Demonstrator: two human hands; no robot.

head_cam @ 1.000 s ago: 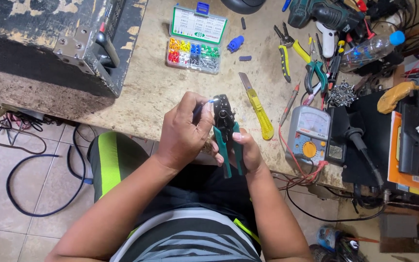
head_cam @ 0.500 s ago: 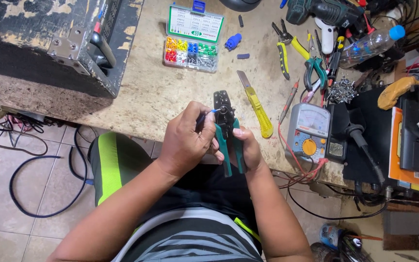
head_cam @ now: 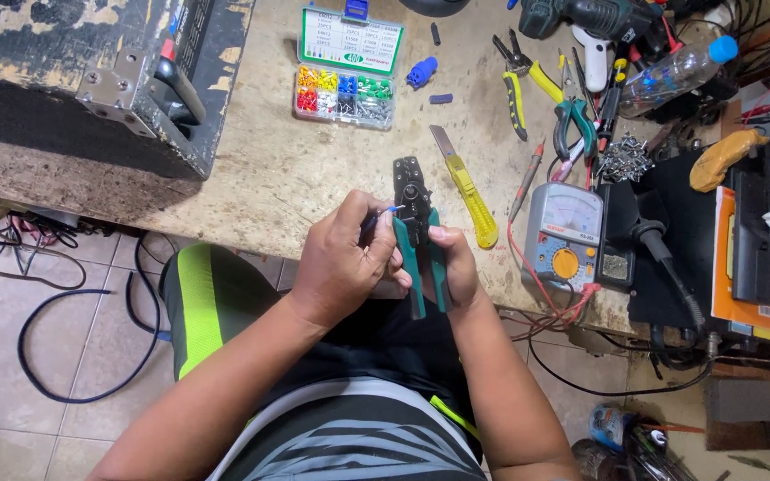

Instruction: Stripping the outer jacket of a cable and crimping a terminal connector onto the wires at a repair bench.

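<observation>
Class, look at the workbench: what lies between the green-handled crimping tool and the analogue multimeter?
In the head view, a yellow utility knife lies between the crimping tool and the multimeter.

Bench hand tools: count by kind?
Crimping pliers, green grips, in right hand: 1
Pliers/cutters lying on bench: 2
Utility knife, yellow: 1
Cordless drill: 1
Total: 5

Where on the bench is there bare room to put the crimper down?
Bare benchtop lies between the black speaker cabinet, the terminal box and the yellow utility knife, just ahead of the left hand. Right of the knife it is crowded: multimeter, pliers, drill, bottle.
</observation>
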